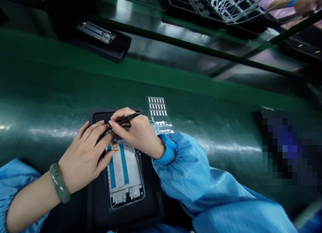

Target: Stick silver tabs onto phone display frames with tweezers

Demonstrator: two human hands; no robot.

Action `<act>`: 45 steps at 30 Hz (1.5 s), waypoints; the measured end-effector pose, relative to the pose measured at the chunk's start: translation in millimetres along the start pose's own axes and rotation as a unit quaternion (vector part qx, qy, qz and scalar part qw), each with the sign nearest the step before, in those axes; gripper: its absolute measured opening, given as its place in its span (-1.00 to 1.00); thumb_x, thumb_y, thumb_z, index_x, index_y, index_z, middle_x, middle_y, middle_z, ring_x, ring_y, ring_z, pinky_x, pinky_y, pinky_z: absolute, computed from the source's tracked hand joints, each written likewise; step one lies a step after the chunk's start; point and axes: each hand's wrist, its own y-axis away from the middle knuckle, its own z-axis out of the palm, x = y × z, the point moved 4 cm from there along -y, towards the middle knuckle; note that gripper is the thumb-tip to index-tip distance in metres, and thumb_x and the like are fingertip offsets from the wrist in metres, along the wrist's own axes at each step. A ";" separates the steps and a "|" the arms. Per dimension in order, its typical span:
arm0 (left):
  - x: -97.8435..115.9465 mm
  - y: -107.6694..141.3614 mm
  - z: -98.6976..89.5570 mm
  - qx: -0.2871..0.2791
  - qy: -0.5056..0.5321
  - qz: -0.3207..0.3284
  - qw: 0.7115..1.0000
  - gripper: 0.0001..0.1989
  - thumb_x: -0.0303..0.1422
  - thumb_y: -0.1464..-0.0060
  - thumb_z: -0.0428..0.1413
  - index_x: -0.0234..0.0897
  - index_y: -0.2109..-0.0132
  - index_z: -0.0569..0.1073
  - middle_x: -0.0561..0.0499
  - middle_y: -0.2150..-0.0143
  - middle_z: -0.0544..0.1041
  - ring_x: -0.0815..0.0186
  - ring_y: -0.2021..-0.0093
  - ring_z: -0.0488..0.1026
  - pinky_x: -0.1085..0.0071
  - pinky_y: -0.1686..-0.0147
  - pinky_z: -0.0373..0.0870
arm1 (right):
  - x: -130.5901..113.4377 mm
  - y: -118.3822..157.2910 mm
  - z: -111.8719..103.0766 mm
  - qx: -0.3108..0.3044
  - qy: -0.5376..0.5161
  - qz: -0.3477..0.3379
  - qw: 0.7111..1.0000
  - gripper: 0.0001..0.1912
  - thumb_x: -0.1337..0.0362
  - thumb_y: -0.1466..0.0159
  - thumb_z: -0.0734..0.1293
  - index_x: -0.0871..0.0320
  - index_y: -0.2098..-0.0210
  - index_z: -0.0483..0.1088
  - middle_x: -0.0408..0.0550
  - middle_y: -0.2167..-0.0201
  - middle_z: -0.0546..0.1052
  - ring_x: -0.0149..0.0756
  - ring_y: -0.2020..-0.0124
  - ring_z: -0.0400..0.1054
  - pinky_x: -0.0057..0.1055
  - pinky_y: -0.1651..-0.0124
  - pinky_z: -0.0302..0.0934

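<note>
A phone frame (pixel 130 172) with two blue strips lies on a black tray (pixel 153 199) in front of me. My right hand (pixel 133 129) pinches a black pen-like tool (pixel 129 117) over the frame's top end; the tool's tip is hidden at the fingers. My left hand (pixel 88 149) lies over the frame's upper left edge with its fingers spread. Below its index finger, a small gold-coloured flex part (pixel 115 146) shows on the frame. Just right of the tray is a sheet of small pale stickers (pixel 157 106), with a shiny clear strip (pixel 162 127) below it.
Another phone frame (pixel 97 31) rests on a black tray (pixel 120 47) at the back left. Behind the green table (pixel 213 109) runs a metal rail (pixel 176 42). White cables (pixel 228 6) and a person's arm (pixel 284 3) are at the upper right. A blurred-out screen area stands at the right.
</note>
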 end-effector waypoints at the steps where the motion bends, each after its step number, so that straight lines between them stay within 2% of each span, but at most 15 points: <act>1: 0.1 -0.3 -0.3 -0.001 -0.003 0.002 1.000 -0.62 -0.26 -0.16 -0.05 -0.33 -0.07 0.31 -0.22 -0.08 0.32 0.02 -0.17 0.19 -0.05 -0.12 0.16 | -1.1 -1.4 1.0 -0.006 0.005 0.003 1.000 -0.94 0.33 -0.23 0.24 0.16 0.31 0.33 -0.13 0.31 0.47 -0.43 0.31 0.39 -0.51 0.23 0.29; 9: 0.2 -2.1 -2.2 0.003 -0.014 0.003 1.000 -0.62 -0.28 -0.14 -0.03 -0.33 -0.08 0.32 -0.22 -0.06 0.34 0.03 -0.15 0.22 -0.03 -0.12 0.18 | 8.4 0.5 -6.6 0.041 -0.029 0.028 0.998 -0.97 0.33 -0.20 0.26 0.17 0.34 0.31 -0.17 0.40 0.45 -0.49 0.44 0.36 -0.54 0.34 0.29; 14: -0.7 -1.7 -1.5 0.000 -0.008 -0.002 1.000 -0.62 -0.27 -0.14 -0.04 -0.31 -0.08 0.31 -0.21 -0.06 0.35 0.03 -0.16 0.22 -0.03 -0.11 0.18 | 11.5 1.6 -8.4 0.037 -0.036 0.010 0.999 -0.96 0.33 -0.21 0.27 0.17 0.33 0.31 -0.19 0.41 0.44 -0.50 0.46 0.36 -0.55 0.34 0.28; 19: -0.2 -1.5 -1.8 0.005 -0.010 0.001 1.000 -0.63 -0.28 -0.13 -0.03 -0.33 -0.06 0.32 -0.22 -0.06 0.35 0.03 -0.15 0.23 -0.02 -0.12 0.18 | -1.3 2.0 -4.7 0.017 0.057 -0.044 0.997 -0.95 0.36 -0.23 0.22 0.16 0.35 0.31 -0.14 0.37 0.47 -0.42 0.33 0.38 -0.50 0.23 0.26; 23: -0.4 -1.7 -1.4 -0.003 -0.015 0.001 1.000 -0.65 -0.26 -0.14 -0.04 -0.34 -0.01 0.35 -0.23 -0.06 0.35 0.02 -0.15 0.22 -0.02 -0.11 0.19 | -4.7 2.2 0.5 -0.028 0.111 -0.053 0.992 -0.90 0.36 -0.25 0.17 0.14 0.32 0.32 -0.12 0.36 0.45 -0.40 0.32 0.36 -0.48 0.27 0.25; 27: -1.3 -1.5 -0.9 0.001 -0.014 0.004 1.000 -0.62 -0.26 -0.14 -0.03 -0.31 -0.07 0.32 -0.22 -0.07 0.34 0.02 -0.16 0.22 -0.04 -0.10 0.19 | 4.1 1.5 -4.6 0.001 0.036 -0.043 0.998 -0.96 0.36 -0.23 0.23 0.16 0.35 0.32 -0.14 0.38 0.45 -0.44 0.35 0.36 -0.50 0.26 0.26; 32: -2.3 -1.1 0.0 0.006 -0.003 0.000 1.000 -0.62 -0.26 -0.14 -0.03 -0.28 -0.07 0.32 -0.19 -0.07 0.35 0.02 -0.16 0.22 -0.05 -0.10 0.18 | 15.0 2.8 -9.1 0.027 -0.057 0.014 0.998 -0.94 0.30 -0.22 0.27 0.16 0.34 0.33 -0.17 0.39 0.44 -0.50 0.46 0.35 -0.55 0.39 0.28; 35: -2.0 -0.8 0.2 0.003 0.001 0.000 1.000 -0.61 -0.25 -0.14 -0.03 -0.28 -0.08 0.31 -0.19 -0.07 0.35 0.03 -0.16 0.21 -0.05 -0.10 0.18 | 10.1 4.1 -7.9 0.024 -0.046 -0.001 0.999 -0.93 0.29 -0.23 0.28 0.16 0.35 0.35 -0.15 0.37 0.46 -0.48 0.42 0.37 -0.54 0.35 0.30; 40: -0.9 -0.2 -0.5 0.002 -0.005 -0.001 1.000 -0.61 -0.26 -0.15 -0.03 -0.33 -0.08 0.30 -0.22 -0.07 0.33 0.03 -0.17 0.20 -0.04 -0.12 0.17 | 2.9 5.6 -3.2 0.023 0.036 -0.040 0.998 -0.96 0.33 -0.22 0.27 0.16 0.35 0.35 -0.13 0.37 0.49 -0.41 0.30 0.38 -0.48 0.19 0.27; 45: -0.8 -0.7 -0.6 0.001 -0.006 -0.002 1.000 -0.61 -0.26 -0.15 -0.04 -0.33 -0.08 0.30 -0.22 -0.07 0.34 0.03 -0.17 0.20 -0.04 -0.13 0.16 | 4.3 5.2 -3.6 0.015 0.021 -0.036 0.999 -0.95 0.32 -0.24 0.25 0.14 0.34 0.34 -0.13 0.37 0.48 -0.41 0.31 0.37 -0.47 0.24 0.26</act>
